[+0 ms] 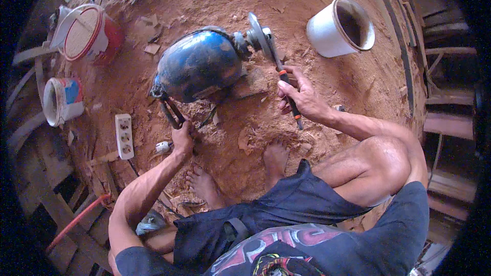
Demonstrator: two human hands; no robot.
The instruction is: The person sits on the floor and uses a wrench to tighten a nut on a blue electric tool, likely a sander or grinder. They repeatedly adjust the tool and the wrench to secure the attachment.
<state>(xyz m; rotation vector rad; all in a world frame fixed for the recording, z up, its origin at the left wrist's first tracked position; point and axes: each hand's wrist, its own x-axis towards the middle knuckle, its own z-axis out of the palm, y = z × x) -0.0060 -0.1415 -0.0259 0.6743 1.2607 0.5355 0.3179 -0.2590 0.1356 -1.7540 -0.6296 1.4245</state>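
Note:
A scuffed blue electric motor (197,64) lies on the dirt-covered ground, with a thin round metal disc (260,36) mounted on its right-hand shaft. My left hand (182,137) is closed round the dark handles of what looks like a pair of pliers (171,113), whose jaws meet the motor's left end. In my right hand (303,94) is a long hand tool (284,76) with a black handle, orange bands and a metal butt. Its upper end reaches the centre of the disc's outer face; the exact shape of its tip cannot be made out.
A white bucket (327,30) tips on its side at the upper right. At the left stand a red-and-white bucket (97,38) full of pale material and a smaller paint pail (64,101). A white socket strip (124,136) and plug (162,147) lie near my left forearm.

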